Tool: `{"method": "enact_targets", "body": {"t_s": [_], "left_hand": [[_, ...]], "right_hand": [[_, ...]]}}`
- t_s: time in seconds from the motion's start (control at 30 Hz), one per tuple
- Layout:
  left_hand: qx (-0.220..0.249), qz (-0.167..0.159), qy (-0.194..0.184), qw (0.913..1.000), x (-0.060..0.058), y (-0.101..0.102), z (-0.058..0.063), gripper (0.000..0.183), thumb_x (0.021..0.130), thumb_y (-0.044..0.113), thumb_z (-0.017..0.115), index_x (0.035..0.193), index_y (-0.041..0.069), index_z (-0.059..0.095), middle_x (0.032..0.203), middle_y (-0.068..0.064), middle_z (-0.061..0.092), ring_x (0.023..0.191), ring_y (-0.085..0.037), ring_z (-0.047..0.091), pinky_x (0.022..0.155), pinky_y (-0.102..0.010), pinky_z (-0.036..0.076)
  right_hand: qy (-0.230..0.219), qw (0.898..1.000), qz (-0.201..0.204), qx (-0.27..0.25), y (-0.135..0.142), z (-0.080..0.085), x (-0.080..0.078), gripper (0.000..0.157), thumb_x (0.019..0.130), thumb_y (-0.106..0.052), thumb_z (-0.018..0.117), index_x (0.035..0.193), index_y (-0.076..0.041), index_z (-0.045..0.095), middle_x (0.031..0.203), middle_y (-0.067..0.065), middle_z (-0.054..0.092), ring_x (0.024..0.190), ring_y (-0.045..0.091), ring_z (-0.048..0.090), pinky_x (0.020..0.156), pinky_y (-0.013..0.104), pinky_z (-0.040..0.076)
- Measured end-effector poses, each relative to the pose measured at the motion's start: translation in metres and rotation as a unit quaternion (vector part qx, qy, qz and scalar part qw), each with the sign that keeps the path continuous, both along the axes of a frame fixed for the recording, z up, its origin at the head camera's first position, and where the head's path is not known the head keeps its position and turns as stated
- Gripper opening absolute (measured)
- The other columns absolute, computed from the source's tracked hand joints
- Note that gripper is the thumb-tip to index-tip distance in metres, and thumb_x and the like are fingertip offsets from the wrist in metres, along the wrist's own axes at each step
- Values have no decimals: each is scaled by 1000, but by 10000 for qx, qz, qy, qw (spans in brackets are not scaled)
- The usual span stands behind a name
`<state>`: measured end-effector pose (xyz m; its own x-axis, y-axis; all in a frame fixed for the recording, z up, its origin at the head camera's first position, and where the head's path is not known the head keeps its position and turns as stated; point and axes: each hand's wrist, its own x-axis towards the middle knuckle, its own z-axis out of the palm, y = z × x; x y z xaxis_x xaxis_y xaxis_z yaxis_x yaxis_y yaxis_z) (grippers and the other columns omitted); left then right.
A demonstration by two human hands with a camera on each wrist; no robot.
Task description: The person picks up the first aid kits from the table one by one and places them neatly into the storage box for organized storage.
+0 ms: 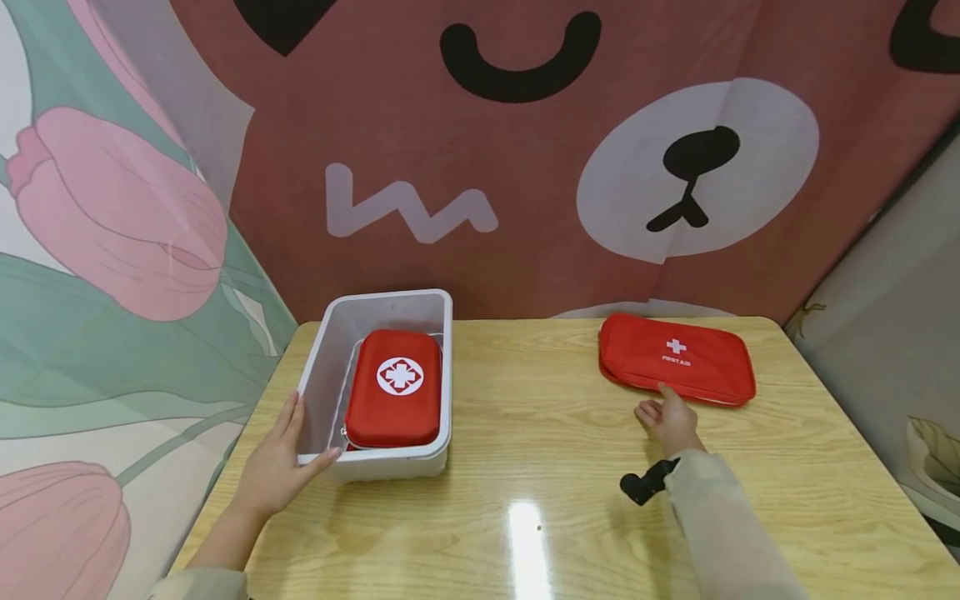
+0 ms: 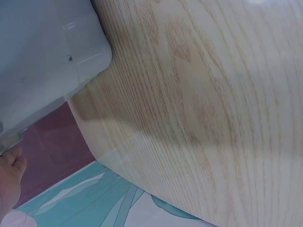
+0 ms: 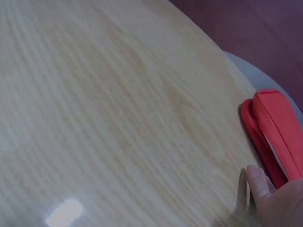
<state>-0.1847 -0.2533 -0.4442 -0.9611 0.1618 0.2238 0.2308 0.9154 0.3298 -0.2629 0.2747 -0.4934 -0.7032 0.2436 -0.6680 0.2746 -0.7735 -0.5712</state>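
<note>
A light grey plastic bin (image 1: 448, 375) stands at the table's left. My left hand (image 1: 273, 471) rests at its near left corner, the thumb on the front rim and the other fingers stretched along the left rim. Inside the bin lies a red first aid case (image 1: 375, 417) with a white cross emblem. Something beneath the case is mostly hidden. On the right, a red first aid pouch (image 1: 705, 375) lies flat with white lettering. At its near edge is my right hand (image 1: 675, 425), one digit reaching the pouch and the others loosely bent. In the right wrist view, that hand (image 3: 284, 203) is beside the pouch (image 3: 279, 127).
The wooden table (image 1: 525, 417) extends between the bin and the pouch, with a bright reflection near its front. A printed curtain (image 1: 525, 208) hangs right behind its back edge. A black strap mount (image 1: 645, 483) sits at my right wrist.
</note>
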Motion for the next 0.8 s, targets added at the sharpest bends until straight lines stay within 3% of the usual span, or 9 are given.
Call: {"method": "enact_targets", "body": {"t_s": [0.2,0.43,0.7,0.8], "left_hand": [[11,-25,-17,10000,0,-1,0,87,76,46,57,134,-6,18,140,-18,13,114,-43,32,78,-55,36],[10,-58,12,10000,-1,0,0,87,76,46,57,134,-7,19,140,-19,14,115,-43,31,78,-55,37],[12,-72,-85,9999,-1,1,4,87,77,46,57,135,-6,16,141,-18,12,116,-43,30,81,-54,35],[14,-56,-116,9999,0,1,4,88,77,46,57,135,-6,17,141,-19,12,116,-43,30,81,-54,35]], "right_hand": [[65,9973,-154,-712,9,6,-3,57,89,-28,42,138,-26,14,131,4,19,126,18,18,98,34,22],[70,9965,-15,-837,17,11,-6,62,89,-31,39,138,-29,1,142,1,1,128,16,7,100,32,15],[-348,9972,-80,-650,23,9,-15,65,88,-31,40,139,-19,2,136,3,17,126,17,18,98,30,21],[-363,9966,-99,-737,25,8,-16,64,89,-30,38,139,-20,-1,136,4,18,126,17,17,98,31,19]]}}
